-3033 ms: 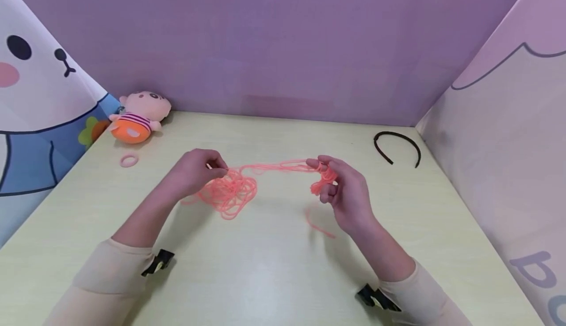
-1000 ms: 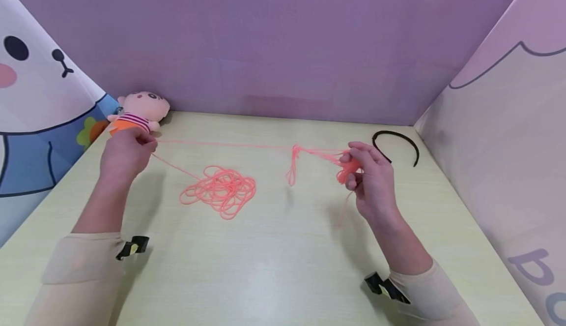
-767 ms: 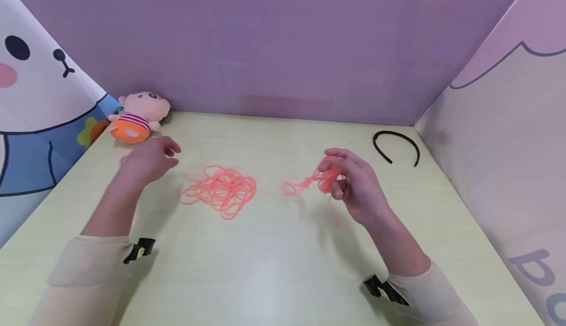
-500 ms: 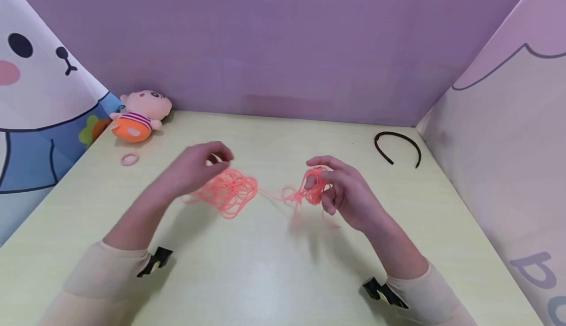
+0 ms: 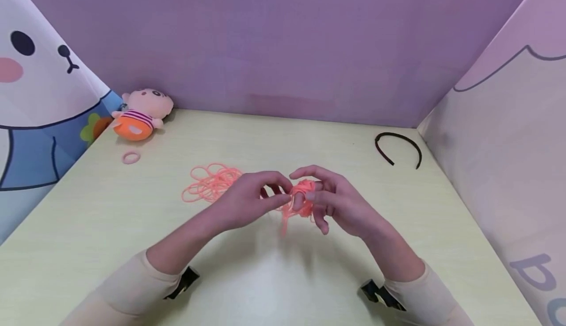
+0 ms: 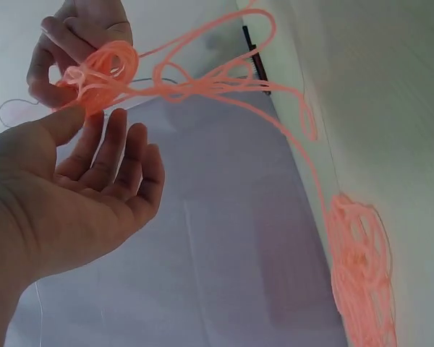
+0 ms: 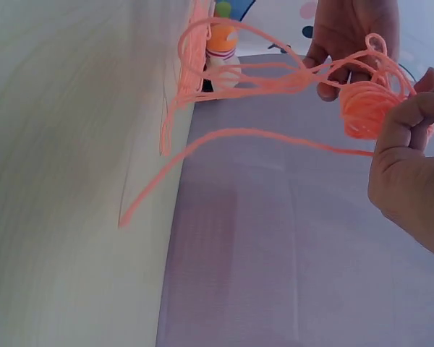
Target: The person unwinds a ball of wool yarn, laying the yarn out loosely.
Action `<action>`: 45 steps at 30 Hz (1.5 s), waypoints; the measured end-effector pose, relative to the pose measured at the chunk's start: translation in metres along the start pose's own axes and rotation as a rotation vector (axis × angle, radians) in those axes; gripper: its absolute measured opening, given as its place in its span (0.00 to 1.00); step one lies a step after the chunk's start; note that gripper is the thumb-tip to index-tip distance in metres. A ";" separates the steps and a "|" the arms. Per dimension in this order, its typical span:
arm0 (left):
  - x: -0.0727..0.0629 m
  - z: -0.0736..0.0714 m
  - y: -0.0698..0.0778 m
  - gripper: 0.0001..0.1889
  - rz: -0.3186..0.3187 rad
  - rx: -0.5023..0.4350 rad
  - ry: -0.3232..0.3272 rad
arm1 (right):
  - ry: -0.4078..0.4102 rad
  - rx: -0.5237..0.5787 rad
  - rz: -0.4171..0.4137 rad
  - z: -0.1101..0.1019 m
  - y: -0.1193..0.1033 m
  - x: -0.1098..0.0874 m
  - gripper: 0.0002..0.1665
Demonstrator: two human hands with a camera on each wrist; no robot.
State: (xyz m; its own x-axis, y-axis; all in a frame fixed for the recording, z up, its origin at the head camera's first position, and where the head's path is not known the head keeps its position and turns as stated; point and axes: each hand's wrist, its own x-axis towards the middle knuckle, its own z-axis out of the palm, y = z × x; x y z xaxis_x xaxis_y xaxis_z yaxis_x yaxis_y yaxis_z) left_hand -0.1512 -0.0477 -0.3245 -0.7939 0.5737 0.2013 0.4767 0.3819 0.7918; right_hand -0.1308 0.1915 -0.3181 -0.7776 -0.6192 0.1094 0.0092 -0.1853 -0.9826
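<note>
A small wound bundle of coral-pink yarn (image 5: 304, 187) is held in my right hand (image 5: 342, 203), around its fingers above the table. My left hand (image 5: 254, 195) meets it from the left, thumb and forefinger pinching yarn at the bundle's edge. Tangled loops hang from the bundle (image 6: 105, 72) in the left wrist view, and one strand runs down to the loose yarn pile (image 6: 358, 267). That pile (image 5: 210, 183) lies on the table, partly hidden behind my left hand in the head view. A free yarn tail (image 7: 239, 134) droops below my right hand in the right wrist view.
A plush toy (image 5: 143, 114) in striped top and orange bottoms lies at the back left, a pale pink ring (image 5: 130, 157) in front of it. At the back right lies a black headband-like hoop (image 5: 398, 144). A purple wall panel (image 5: 265, 45) closes off the rear table edge.
My left hand stretched a strand far left, released it, then came back right to the bundle. My right hand moved left and slightly nearer, still holding the bundle.
</note>
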 end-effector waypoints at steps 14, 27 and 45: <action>-0.006 -0.014 -0.002 0.01 0.063 0.019 0.170 | 0.287 -0.029 0.103 0.002 0.002 0.004 0.22; -0.004 -0.005 -0.002 0.02 0.109 0.083 0.202 | 0.202 0.031 0.039 0.003 0.004 0.004 0.22; -0.003 -0.029 -0.023 0.05 -0.064 0.077 0.098 | 0.300 0.716 -0.048 -0.015 -0.007 -0.002 0.23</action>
State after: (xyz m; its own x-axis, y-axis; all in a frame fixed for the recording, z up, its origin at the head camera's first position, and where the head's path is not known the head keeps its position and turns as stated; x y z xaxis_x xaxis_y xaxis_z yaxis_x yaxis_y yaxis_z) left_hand -0.1702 -0.0794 -0.3265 -0.8550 0.4743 0.2097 0.4482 0.4725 0.7589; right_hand -0.1387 0.2059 -0.3136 -0.9234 -0.3838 0.0034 0.2959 -0.7177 -0.6304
